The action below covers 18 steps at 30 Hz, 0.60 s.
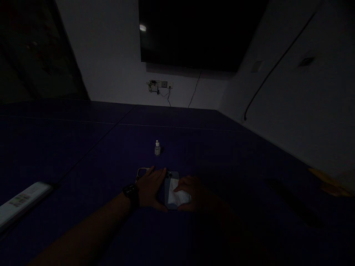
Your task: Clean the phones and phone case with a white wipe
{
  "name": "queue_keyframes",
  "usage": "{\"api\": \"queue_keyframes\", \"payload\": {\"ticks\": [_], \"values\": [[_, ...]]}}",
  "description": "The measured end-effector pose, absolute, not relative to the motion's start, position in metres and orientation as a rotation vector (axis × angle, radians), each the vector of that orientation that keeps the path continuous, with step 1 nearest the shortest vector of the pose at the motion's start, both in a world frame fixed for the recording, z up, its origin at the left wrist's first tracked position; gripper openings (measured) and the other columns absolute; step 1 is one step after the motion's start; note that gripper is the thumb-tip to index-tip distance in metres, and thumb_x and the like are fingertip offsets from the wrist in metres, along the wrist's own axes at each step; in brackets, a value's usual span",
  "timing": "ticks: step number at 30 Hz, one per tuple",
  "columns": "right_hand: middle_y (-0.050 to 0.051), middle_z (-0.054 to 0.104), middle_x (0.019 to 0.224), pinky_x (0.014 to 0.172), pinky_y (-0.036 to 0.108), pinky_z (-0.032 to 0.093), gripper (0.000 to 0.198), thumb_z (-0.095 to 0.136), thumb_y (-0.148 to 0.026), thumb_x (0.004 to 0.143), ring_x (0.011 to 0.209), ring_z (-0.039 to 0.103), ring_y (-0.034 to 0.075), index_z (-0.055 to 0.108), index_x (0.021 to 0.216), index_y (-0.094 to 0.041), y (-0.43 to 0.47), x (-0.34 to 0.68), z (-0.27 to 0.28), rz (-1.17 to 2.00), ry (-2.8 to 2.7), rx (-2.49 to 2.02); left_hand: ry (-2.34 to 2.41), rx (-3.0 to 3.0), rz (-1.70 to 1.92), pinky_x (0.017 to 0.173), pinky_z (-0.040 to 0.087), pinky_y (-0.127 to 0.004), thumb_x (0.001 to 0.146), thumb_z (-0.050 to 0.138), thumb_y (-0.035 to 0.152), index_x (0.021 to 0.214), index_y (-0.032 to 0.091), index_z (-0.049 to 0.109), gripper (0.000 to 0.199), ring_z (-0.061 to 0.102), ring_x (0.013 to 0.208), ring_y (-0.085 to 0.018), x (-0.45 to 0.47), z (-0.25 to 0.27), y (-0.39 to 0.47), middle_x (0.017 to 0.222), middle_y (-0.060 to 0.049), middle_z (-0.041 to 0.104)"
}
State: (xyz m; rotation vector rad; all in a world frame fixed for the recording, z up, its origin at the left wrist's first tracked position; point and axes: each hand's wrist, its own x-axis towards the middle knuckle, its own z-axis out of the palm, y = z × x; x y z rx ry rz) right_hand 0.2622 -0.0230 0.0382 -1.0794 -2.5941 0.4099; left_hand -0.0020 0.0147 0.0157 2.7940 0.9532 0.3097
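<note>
A smartphone (166, 188) lies back up on the dark blue surface, its camera lenses at the far end. My right hand (192, 192) is closed on a white tissue (177, 195), which rests against the phone's back. Beside it, my left hand (151, 186) lies with fingers stretched, its fingertips by the phone's left edge. Partly under that hand is a phone case (142, 169) with a pale rim; most of it is hidden. A watch (131, 193) sits on my left wrist. Farther off stands a small clear bottle (157, 149) with a white cap.
At the left lies a long white box (23, 203). A dark flat strip (294, 201) and something yellow (330, 181) are at the right. Sockets with cables (163, 85) are on the wall below a large dark screen (194, 33). The room is very dim.
</note>
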Motion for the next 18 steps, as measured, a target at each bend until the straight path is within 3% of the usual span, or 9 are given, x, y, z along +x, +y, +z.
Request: {"api": "queue_keyframes", "payload": {"ticks": [4,11,18], "values": [[0.008,0.066,0.116,0.095,0.043,0.041,0.053,0.09,-0.043,0.066,0.109,0.058,0.028,0.072,0.113,-0.025,-0.0234,0.2628,0.0365,0.429,-2.602,-1.058,0.95,2.8,0.311,0.121,0.01,-0.061,0.063,0.059,0.089,0.158,0.008,-0.005,0.141,0.033,0.146,-0.042,-0.002,0.0161,0.0149,0.156,-0.03,0.034],[0.007,0.065,0.118,0.094,0.042,0.04,0.062,0.091,-0.047,0.06,0.107,0.058,0.027,0.07,0.114,-0.025,-0.0252,0.2628,0.0403,0.449,-2.668,-1.032,0.957,2.79,0.304,0.121,0.011,-0.062,0.065,0.059,0.087,0.158,0.007,-0.005,0.139,0.034,0.146,-0.042,-0.0016,0.0179,0.0134,0.156,-0.031,0.033],[0.007,0.068,0.111,0.092,0.038,0.042,0.037,0.081,-0.029,0.071,0.104,0.06,0.024,0.071,0.106,-0.022,-0.0313,0.2601,0.0438,0.469,-2.645,-0.974,0.925,2.788,0.375,0.12,0.012,-0.061,0.066,0.059,0.087,0.158,0.01,-0.004,0.136,0.035,0.145,-0.042,-0.0032,0.0118,0.0159,0.157,-0.029,0.034]]}}
